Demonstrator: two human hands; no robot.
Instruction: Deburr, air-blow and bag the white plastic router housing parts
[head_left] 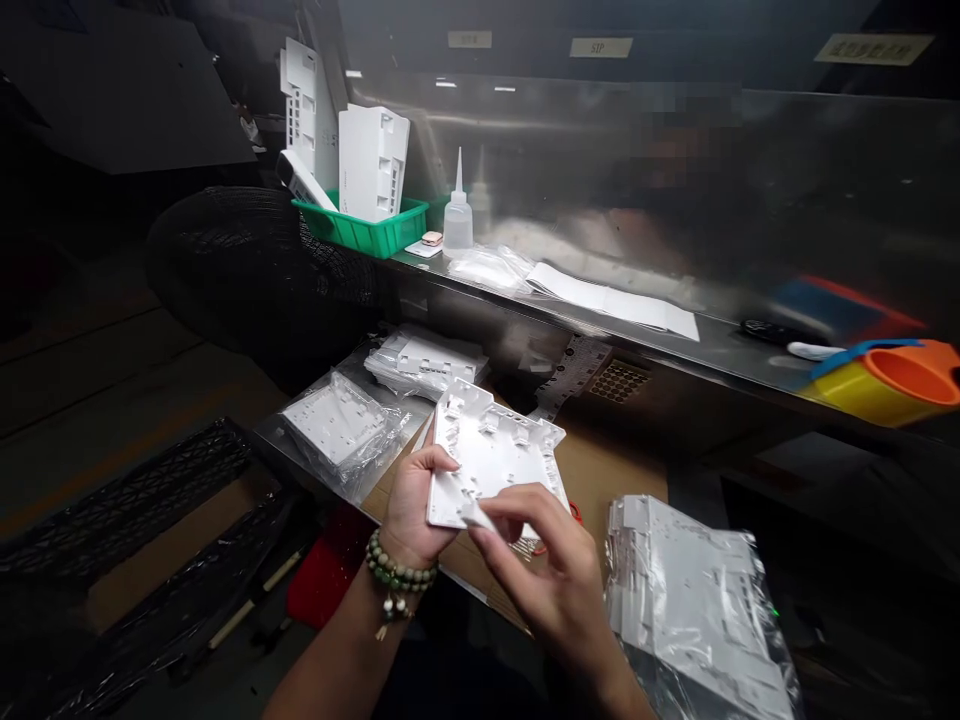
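1. One bagged white part (334, 418) lay leftmost on the bench.
2. One green tray (375, 238) on the shelf held two tall white housings (364, 165), their print too small to read.
3. One left hand (414, 500), beads at the wrist, gripped a white panel (510, 460) by its left side, thumb on top; the panel was held up over brown cardboard (622, 460).
4. One clear bottle (458, 222) with a pointed nozzle stood on the shelf.
5. Three labels ran along the wall: the left one (470, 39) unreadable, the middle one (600, 47) reading "STP", the right one (874, 48) too blurred to read.
6. One right hand (551, 555) had thumb and fingers pinched on a pale piece (475, 514), blurred, at the panel's lower edge.
7. One bagged stack (690, 590) of white parts lay right of that hand.
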